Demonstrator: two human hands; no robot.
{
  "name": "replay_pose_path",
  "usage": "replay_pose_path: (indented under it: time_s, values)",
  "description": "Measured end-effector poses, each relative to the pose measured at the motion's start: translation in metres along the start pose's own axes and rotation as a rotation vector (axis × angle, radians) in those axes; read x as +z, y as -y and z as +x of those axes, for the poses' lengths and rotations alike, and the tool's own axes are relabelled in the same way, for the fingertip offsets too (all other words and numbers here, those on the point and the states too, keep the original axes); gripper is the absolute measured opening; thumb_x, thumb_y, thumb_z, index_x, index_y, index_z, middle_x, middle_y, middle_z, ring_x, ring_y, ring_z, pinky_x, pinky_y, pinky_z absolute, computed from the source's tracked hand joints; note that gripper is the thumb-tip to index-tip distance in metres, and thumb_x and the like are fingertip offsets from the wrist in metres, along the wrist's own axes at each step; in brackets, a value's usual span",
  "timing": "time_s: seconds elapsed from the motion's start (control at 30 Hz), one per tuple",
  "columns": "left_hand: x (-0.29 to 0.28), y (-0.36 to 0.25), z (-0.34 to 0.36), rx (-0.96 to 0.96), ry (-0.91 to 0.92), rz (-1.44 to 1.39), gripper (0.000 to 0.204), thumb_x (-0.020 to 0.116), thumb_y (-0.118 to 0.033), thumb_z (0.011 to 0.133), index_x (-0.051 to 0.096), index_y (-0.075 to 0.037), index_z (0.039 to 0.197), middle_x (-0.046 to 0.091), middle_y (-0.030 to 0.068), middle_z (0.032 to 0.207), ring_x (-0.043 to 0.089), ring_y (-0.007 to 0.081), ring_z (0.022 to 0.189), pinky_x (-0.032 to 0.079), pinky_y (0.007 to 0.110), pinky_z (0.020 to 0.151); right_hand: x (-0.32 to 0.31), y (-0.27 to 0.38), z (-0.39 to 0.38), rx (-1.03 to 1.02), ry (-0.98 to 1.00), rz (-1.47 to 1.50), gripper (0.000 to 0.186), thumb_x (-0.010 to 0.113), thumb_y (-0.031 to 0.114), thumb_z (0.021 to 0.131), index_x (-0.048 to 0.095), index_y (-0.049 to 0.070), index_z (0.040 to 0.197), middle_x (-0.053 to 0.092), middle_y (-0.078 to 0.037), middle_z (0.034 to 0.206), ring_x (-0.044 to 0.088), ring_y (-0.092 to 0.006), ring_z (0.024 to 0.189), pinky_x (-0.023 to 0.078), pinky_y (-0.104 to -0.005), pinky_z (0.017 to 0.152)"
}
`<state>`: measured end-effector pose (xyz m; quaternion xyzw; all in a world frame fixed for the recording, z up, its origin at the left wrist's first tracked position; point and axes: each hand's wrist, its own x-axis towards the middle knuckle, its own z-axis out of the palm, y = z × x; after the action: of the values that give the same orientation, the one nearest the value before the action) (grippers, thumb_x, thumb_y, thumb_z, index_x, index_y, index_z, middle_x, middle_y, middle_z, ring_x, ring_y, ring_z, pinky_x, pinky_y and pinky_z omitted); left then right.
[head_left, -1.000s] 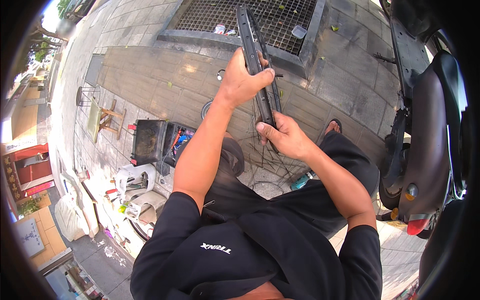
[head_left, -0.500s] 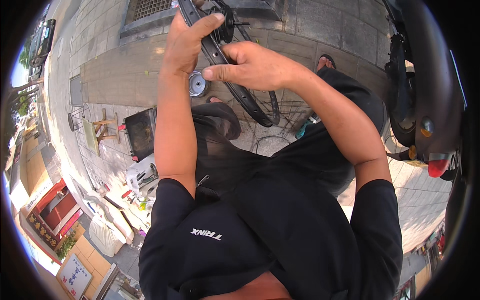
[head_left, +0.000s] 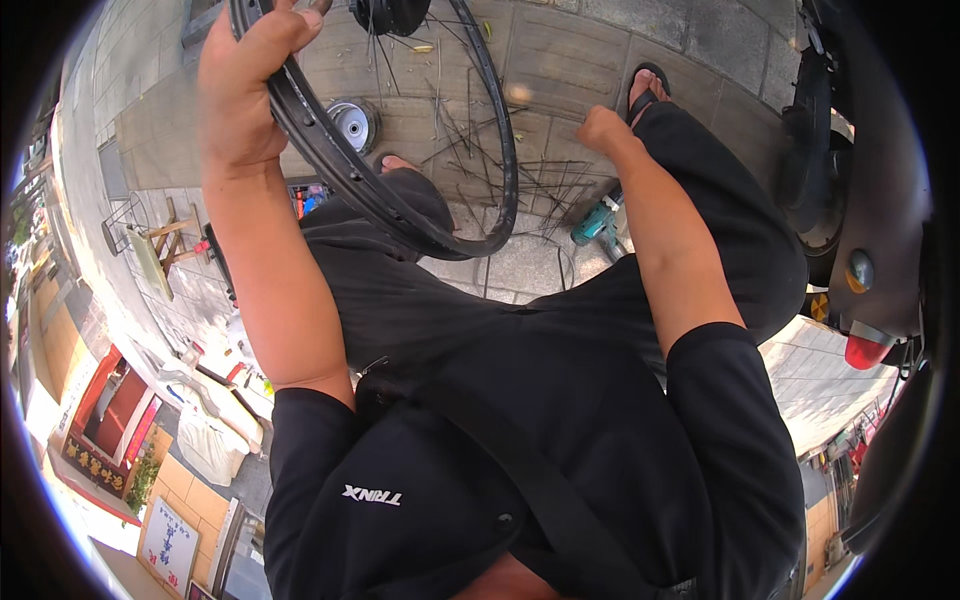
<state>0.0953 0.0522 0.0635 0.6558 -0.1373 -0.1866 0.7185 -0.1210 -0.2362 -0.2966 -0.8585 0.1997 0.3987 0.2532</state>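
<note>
Black wheel rim (head_left: 440, 243), drilled with spoke holes, hangs in front of the person's legs, its upper left side in the grasp of the left hand (head_left: 245, 95) and its lower curve over the gap between the thighs. Well apart from it, to its right, the right hand (head_left: 603, 130) appears near the right knee; its fingers are hidden, so I cannot tell whether it is clenched or released. Within the rim's outline shows a black hub (head_left: 392, 14), cut by the upper edge. Beyond, on the paving (head_left: 575, 50), sit a silver wheel hub (head_left: 352, 127), scattered spokes (head_left: 480, 160) and a teal power drill (head_left: 597, 225). Farther left stands a wooden folding stool (head_left: 168, 245); at right, a parked scooter (head_left: 880, 230).
</note>
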Motion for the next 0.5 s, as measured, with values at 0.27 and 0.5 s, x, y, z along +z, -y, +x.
replay_pose_path:
  time_s: [0.27, 0.5]
  values:
    - [0.013, -0.015, -0.008, -0.095, -0.203, -0.045, 0.098, 0.076, -0.018, 0.072, 0.038, 0.005, 0.159, 0.045, 0.0249, 0.159, 0.037, 0.0395, 0.154, 0.034, 0.054, 0.123, 0.096, -0.01, -0.027, 0.36, 0.244, 0.429, 0.039, 0.075, 0.031, 0.093, 0.071, -0.007, 0.088, 0.072, -0.018, 0.075, 0.071, -0.0286, 0.062, 0.06, -0.0434, 0.058]
    - [0.003, -0.009, -0.008, 0.018, 0.031, 0.157, 0.084, 0.065, -0.016, 0.079, 0.039, 0.013, 0.154, 0.045, 0.031, 0.156, 0.039, 0.0435, 0.153, 0.031, 0.057, 0.126, 0.1, 0.015, -0.036, 0.296, -0.002, 0.28, 0.04, 0.062, 0.028, 0.098, 0.067, -0.003, 0.124, 0.069, -0.033, 0.127, 0.066, -0.0484, 0.121, 0.052, -0.0525, 0.104]
